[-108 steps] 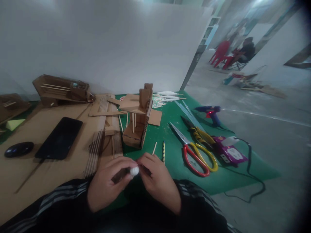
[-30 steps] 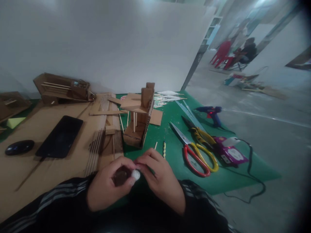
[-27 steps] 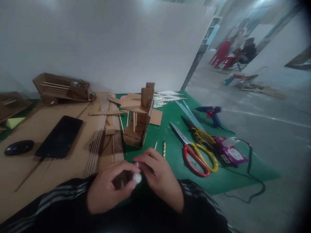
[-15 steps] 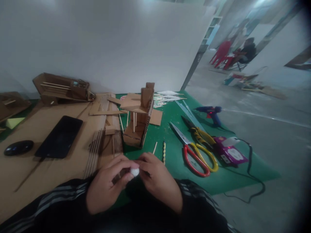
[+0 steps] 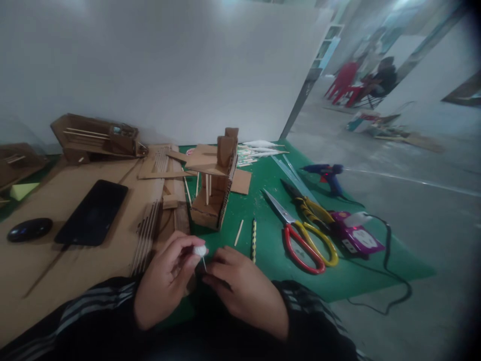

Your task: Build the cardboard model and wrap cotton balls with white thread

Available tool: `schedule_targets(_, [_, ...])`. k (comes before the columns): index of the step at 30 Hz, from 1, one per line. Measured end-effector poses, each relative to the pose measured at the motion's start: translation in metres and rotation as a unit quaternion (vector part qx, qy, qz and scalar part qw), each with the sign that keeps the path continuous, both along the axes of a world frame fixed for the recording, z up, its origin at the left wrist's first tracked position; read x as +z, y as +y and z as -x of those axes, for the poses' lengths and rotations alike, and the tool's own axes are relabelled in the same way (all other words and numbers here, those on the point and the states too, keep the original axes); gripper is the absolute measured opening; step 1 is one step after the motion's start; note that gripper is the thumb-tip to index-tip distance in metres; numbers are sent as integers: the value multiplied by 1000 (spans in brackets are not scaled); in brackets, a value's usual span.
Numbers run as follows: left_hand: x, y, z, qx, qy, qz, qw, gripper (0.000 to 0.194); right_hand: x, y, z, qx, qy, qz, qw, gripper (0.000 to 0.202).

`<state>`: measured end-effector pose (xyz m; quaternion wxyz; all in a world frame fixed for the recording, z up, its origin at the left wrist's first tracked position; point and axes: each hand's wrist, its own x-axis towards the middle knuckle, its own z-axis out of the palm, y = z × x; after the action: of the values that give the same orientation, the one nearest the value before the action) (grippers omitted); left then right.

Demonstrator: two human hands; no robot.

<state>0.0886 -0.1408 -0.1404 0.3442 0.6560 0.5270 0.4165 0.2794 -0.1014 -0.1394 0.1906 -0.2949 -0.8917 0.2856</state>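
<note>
My left hand [image 5: 165,281] pinches a small white ball [image 5: 199,250] between thumb and fingertips, with a thin stick [image 5: 204,263] hanging from the ball. My right hand [image 5: 244,291] sits just to the right of it, fingers curled, its fingertips next to the stick's lower end; whether they grip it I cannot tell. Both hands hover over the near edge of the green mat [image 5: 270,240]. A small cardboard tower model [image 5: 214,185] stands just beyond them. A loose wooden stick [image 5: 238,232] and a striped pencil [image 5: 253,239] lie on the mat close by.
Red-and-yellow scissors [image 5: 304,240], a second yellow-handled pair [image 5: 306,203], a blue glue gun [image 5: 325,175] and a purple box [image 5: 356,238] with a black cable lie right. A phone [image 5: 92,213], a black mouse [image 5: 26,229] and cardboard models [image 5: 93,140] rest on the cardboard sheet left. People sit far back right.
My left hand has lifted the white ball up and to the left, away from my right hand, and the thin stick under it now shows. My right hand has dropped slightly.
</note>
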Motion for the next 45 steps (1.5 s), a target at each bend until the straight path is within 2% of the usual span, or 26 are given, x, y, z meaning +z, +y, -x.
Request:
schedule_targets(3, [-2,1,0,-4,-46,6,999,18,4,-2,-1,12,-16,-9,1000,11])
schedule_targets(7, [-2,4,0,8,-62,-4,998,19,11,-6,-5,22,-36,-22,999,14])
schedule_targets(11, [-1,7,0,9,-57,-4,998,22,20,-11,-8,16,-52,-15,998,17])
schedule_targets(16, [4,7,0,5,-28,15,999,21,29,-17,-13,2,-74,-22,997,36])
schedule_targets(19, [4,7,-1,4,-12,41,999,17,33,-20,-16,-9,-58,-26,998,41])
schedule_targets(24, [3,6,-3,13,-42,114,992,16,39,-20,-17,-14,2,-44,999,33])
schedule_targets(29, [7,7,-6,-37,-20,182,982,12,39,-9,-12,-25,45,-32,998,19])
schedule_targets(34, [7,2,-6,-55,-24,145,988,7,32,7,-7,-15,77,-39,996,19])
schedule_targets(40, [4,-4,-4,-59,-75,99,991,17,19,18,2,-13,101,-29,994,19])
schedule_targets(45, [10,0,-3,-100,-4,14,995,21,10,19,8,-65,103,8,993,15])
